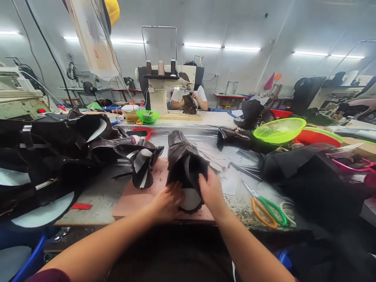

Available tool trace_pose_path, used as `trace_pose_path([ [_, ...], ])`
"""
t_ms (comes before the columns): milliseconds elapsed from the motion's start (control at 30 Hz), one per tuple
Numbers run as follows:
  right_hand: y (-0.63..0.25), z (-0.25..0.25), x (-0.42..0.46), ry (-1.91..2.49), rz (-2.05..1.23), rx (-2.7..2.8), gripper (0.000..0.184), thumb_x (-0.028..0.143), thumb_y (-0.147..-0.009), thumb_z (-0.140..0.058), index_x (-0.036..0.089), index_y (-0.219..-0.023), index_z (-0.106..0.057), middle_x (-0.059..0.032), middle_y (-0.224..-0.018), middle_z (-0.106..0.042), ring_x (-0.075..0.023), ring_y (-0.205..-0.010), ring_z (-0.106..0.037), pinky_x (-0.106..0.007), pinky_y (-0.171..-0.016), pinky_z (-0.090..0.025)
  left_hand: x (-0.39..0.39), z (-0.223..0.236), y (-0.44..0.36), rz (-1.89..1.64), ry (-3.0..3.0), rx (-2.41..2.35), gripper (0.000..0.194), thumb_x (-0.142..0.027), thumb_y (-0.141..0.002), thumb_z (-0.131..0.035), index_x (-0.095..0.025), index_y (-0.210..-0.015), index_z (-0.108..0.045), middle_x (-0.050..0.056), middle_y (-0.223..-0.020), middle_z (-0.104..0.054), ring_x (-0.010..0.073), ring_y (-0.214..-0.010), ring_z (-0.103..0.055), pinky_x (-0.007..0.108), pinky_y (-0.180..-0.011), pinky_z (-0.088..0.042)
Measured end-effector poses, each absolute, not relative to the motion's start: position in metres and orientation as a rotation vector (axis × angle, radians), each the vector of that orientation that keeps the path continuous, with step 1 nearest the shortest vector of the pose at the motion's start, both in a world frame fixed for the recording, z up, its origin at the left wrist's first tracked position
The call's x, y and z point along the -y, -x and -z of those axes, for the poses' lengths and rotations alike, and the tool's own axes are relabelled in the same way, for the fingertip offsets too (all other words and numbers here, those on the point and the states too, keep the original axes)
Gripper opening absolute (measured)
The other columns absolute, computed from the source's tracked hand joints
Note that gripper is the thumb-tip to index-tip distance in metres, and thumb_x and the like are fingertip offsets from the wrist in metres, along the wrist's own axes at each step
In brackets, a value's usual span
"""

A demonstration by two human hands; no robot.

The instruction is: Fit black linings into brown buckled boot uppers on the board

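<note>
A dark brown leather boot upper [179,147] lies on a pink board [132,199] in front of me, its open end toward me with black lining and a pale grey patch inside. My right hand [213,190] grips the right edge of that opening, thumb on the inner side. At the left edge, my left hand [170,201] is closed on the material, its fingertips partly hidden inside. Left of it, another dark boot upper [142,168] with pale patches rests partly on the board.
Scissors [266,211] with orange and green handles lie right of the board. Dark boot uppers [58,145] are heaped at left. Black fabric [317,184] and a lime green basket [279,131] are at right. Beyond the table, a person [201,98] sits behind a sewing machine [161,92].
</note>
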State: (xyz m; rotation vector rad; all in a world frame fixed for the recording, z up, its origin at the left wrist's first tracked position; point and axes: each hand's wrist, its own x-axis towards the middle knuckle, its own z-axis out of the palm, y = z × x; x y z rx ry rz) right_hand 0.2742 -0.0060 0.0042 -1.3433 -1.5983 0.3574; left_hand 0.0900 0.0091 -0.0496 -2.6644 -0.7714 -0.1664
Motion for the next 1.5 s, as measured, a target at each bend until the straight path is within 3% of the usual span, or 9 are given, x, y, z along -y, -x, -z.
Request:
trace_pose_path([
  [133, -0.264, 0.022, 0.018, 1.632, -0.156, 2.079, 0.051, 0.006, -0.077, -0.038, 0.008, -0.127, -0.042, -0.0146, -0.101, -0.063, -0.0238, -0.093, -0.059, -0.034, -0.080, -0.047, -0.004, 0.043, -0.087, 0.270, 2.816, 1.139, 0.056, -0.052, -0.078, -0.048, -0.008, -0.112, -0.055, 0.019, -0.113, -0.059, 0.0330, -0.109, -0.051, 0.045, -0.092, -0.040],
  [233, -0.258, 0.045, 0.023, 1.761, -0.214, 2.268, 0.041, 0.006, -0.078, -0.041, 0.008, -0.118, -0.050, -0.0135, -0.086, -0.065, -0.0231, -0.081, -0.062, -0.031, -0.071, -0.048, -0.002, 0.045, -0.091, 0.466, 2.828, 1.621, 0.050, -0.048, -0.076, -0.052, -0.011, -0.109, -0.056, 0.016, -0.107, -0.063, 0.0292, -0.100, -0.057, 0.041, -0.085, -0.046],
  [433, -0.271, 0.052, 0.010, 1.825, -0.314, 2.251, 0.020, 0.023, -0.082, -0.048, 0.011, -0.094, -0.060, -0.0145, -0.088, -0.066, -0.0245, -0.082, -0.062, -0.031, -0.070, -0.046, -0.009, 0.049, -0.095, 0.716, 2.788, 2.133, 0.024, -0.019, -0.072, -0.057, -0.013, -0.095, -0.062, 0.008, -0.090, -0.069, 0.0232, -0.083, -0.065, 0.032, -0.070, -0.052],
  [700, -0.288, 0.051, -0.017, 1.861, -0.453, 2.113, 0.018, 0.026, -0.079, -0.055, 0.014, -0.089, -0.064, -0.0097, -0.081, -0.067, -0.0218, -0.075, -0.061, -0.029, -0.063, -0.044, -0.015, 0.057, -0.088, 0.718, 2.770, 2.147, 0.015, -0.025, -0.071, -0.064, -0.014, -0.082, -0.066, 0.008, -0.086, -0.069, 0.0227, -0.078, -0.064, 0.031, -0.068, -0.052],
  [1033, -0.291, 0.051, -0.019, 1.863, -0.539, 2.063, 0.009, 0.023, -0.071, -0.063, 0.015, -0.069, -0.064, -0.0052, -0.065, -0.064, -0.0176, -0.061, -0.058, -0.026, -0.055, -0.042, -0.016, 0.060, -0.091, 0.646, 2.786, 1.924, 0.024, -0.024, -0.067, -0.069, -0.016, -0.089, -0.067, 0.007, -0.086, -0.066, 0.0220, -0.076, -0.063, 0.029, -0.064, -0.051],
  [1167, -0.291, 0.055, -0.017, 1.874, -0.499, 2.086, 0.011, 0.025, -0.072, -0.062, 0.015, -0.066, -0.062, -0.0052, -0.062, -0.062, -0.0193, -0.060, -0.057, -0.029, -0.056, -0.041, -0.011, 0.063, -0.091, 0.616, 2.748, 1.820, 0.026, -0.023, -0.066, -0.069, -0.015, -0.091, -0.065, 0.010, -0.092, -0.064, 0.0250, -0.085, -0.061, 0.034, -0.072, -0.051],
  [1300, -0.291, 0.060, -0.014, 1.851, -0.476, 2.101, 0.009, 0.023, -0.073, -0.060, 0.014, -0.076, -0.062, -0.0065, -0.071, -0.063, -0.0205, -0.068, -0.058, -0.030, -0.062, -0.043, 0.010, 0.065, -0.091, 0.589, 2.522, 1.618, 0.017, -0.026, -0.077, -0.059, -0.012, -0.082, -0.065, 0.016, -0.088, -0.063, 0.0291, -0.085, -0.059, 0.043, -0.073, -0.048],
  [1433, -0.294, 0.062, -0.014, 1.799, -0.493, 2.112, 0.013, 0.017, -0.072, -0.059, 0.015, -0.085, -0.062, -0.0062, -0.081, -0.064, -0.0190, -0.077, -0.059, -0.029, -0.069, -0.044, 0.027, 0.070, -0.099, 0.537, 2.430, 1.095, 0.031, -0.018, -0.085, -0.044, -0.022, -0.113, -0.056, 0.010, -0.117, -0.058, 0.0253, -0.106, -0.053, 0.041, -0.091, -0.040],
  [1500, -0.297, 0.060, -0.016, 1.783, -0.512, 2.116, 0.008, 0.018, -0.073, -0.058, 0.016, -0.080, -0.063, -0.0049, -0.075, -0.064, -0.0185, -0.073, -0.059, -0.029, -0.067, -0.044, 0.028, 0.070, -0.106, 0.348, 2.613, 0.957, 0.037, -0.013, -0.083, -0.042, -0.016, -0.119, -0.052, 0.011, -0.124, -0.054, 0.0237, -0.113, -0.049, 0.037, -0.097, -0.036],
])
